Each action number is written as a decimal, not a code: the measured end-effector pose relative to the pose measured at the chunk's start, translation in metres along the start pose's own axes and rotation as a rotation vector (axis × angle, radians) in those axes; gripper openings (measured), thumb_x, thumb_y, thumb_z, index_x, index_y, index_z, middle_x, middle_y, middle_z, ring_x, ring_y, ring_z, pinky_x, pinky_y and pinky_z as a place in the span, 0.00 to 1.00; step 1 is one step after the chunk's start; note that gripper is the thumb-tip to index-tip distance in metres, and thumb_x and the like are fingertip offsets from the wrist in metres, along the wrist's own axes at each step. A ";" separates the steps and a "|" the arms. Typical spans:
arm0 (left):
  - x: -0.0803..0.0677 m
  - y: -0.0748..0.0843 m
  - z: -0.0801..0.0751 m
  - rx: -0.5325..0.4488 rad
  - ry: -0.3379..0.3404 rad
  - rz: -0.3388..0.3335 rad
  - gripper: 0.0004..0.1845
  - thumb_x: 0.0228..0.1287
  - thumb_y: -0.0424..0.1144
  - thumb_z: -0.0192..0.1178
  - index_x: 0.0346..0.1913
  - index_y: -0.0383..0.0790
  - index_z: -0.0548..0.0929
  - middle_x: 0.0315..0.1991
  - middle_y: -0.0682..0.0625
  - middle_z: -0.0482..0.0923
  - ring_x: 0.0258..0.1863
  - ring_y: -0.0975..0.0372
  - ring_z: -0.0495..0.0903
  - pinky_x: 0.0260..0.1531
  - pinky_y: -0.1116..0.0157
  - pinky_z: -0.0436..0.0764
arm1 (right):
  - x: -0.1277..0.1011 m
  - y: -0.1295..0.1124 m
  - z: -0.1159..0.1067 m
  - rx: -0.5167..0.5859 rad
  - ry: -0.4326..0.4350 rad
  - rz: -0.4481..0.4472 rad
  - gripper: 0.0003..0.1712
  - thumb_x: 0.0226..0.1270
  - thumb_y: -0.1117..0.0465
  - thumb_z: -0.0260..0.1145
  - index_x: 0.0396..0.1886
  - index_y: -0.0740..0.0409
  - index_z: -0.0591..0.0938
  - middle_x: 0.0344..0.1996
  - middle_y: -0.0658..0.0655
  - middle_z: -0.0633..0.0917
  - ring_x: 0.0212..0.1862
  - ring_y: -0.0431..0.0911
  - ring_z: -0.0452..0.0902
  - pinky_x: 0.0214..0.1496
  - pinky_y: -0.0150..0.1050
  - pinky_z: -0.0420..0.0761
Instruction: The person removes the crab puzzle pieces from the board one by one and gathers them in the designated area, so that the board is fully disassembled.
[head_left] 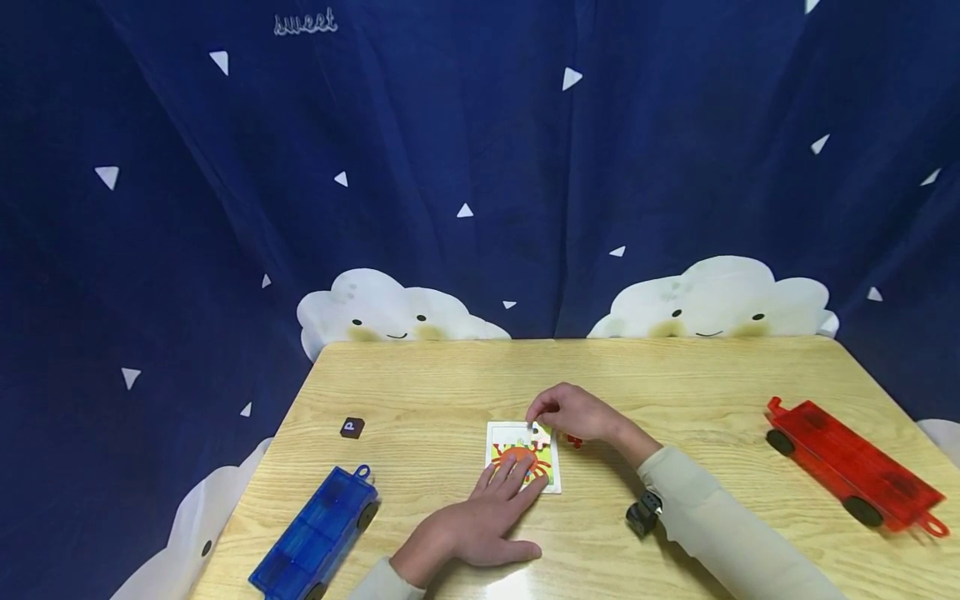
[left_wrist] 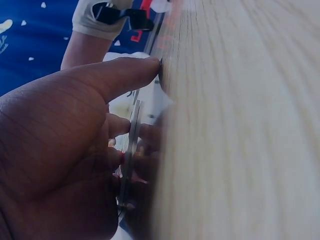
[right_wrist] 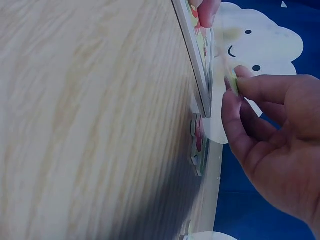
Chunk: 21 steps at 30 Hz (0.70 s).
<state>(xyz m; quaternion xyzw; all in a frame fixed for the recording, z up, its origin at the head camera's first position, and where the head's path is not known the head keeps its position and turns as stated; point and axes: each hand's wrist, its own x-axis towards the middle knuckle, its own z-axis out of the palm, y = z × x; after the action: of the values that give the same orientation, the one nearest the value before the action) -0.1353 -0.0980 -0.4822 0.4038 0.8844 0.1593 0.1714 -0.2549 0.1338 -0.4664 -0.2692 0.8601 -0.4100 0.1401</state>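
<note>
A small puzzle board (head_left: 501, 433) with an orange crab picture lies in the middle of the wooden table (head_left: 675, 375). My left hand (head_left: 513, 477) rests flat on the board's lower half with its fingers straight; the left wrist view shows the board's thin edge (left_wrist: 131, 145) against those fingers. At the board's upper right corner my right hand (head_left: 537, 421) pinches a puzzle piece (right_wrist: 232, 83) between thumb and fingertips, just above the board (right_wrist: 197, 65). A loose red piece (head_left: 574, 441) lies right of the board, also seen as the loose piece (right_wrist: 196, 145) in the right wrist view.
A blue toy car base (head_left: 318, 533) sits at the front left, and a red one (head_left: 855, 462) at the right. A small dark cube marked P (head_left: 352, 427) lies left of the board. A dark blue curtain with clouds hangs behind the table.
</note>
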 end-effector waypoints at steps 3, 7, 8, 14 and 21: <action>0.000 0.000 0.000 0.004 0.003 0.002 0.46 0.75 0.64 0.51 0.84 0.44 0.48 0.83 0.39 0.35 0.81 0.46 0.32 0.76 0.43 0.41 | 0.000 0.001 0.000 -0.008 0.014 -0.025 0.10 0.72 0.72 0.62 0.39 0.60 0.89 0.34 0.52 0.88 0.33 0.42 0.76 0.37 0.35 0.76; -0.001 0.001 0.000 0.016 0.002 0.003 0.46 0.75 0.64 0.51 0.84 0.44 0.48 0.83 0.39 0.35 0.81 0.46 0.32 0.76 0.43 0.42 | -0.004 0.001 -0.004 -0.018 0.028 -0.041 0.10 0.72 0.72 0.62 0.38 0.60 0.89 0.34 0.52 0.88 0.36 0.43 0.76 0.40 0.37 0.77; -0.001 0.001 0.000 0.020 0.001 0.003 0.46 0.75 0.64 0.51 0.84 0.44 0.48 0.83 0.38 0.35 0.81 0.46 0.33 0.76 0.44 0.42 | -0.005 0.001 -0.005 -0.018 0.029 -0.041 0.10 0.72 0.72 0.62 0.39 0.60 0.89 0.34 0.52 0.88 0.36 0.42 0.76 0.41 0.37 0.76; -0.001 0.002 -0.001 0.016 0.002 -0.001 0.46 0.75 0.64 0.52 0.84 0.44 0.49 0.83 0.39 0.35 0.81 0.45 0.33 0.76 0.44 0.42 | -0.016 0.004 -0.016 -0.027 0.047 -0.051 0.11 0.71 0.72 0.61 0.38 0.59 0.89 0.34 0.52 0.88 0.36 0.42 0.76 0.40 0.36 0.76; 0.000 0.001 0.000 -0.005 0.014 -0.003 0.47 0.75 0.64 0.53 0.84 0.44 0.48 0.83 0.40 0.35 0.81 0.46 0.33 0.76 0.43 0.42 | -0.029 0.014 -0.035 -0.042 0.048 -0.052 0.11 0.73 0.72 0.61 0.40 0.61 0.89 0.37 0.53 0.88 0.36 0.43 0.75 0.40 0.37 0.76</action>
<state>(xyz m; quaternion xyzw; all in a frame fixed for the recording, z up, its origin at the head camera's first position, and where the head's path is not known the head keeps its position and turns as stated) -0.1346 -0.0977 -0.4821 0.4010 0.8857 0.1641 0.1666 -0.2521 0.1800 -0.4547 -0.2844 0.8645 -0.4015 0.1032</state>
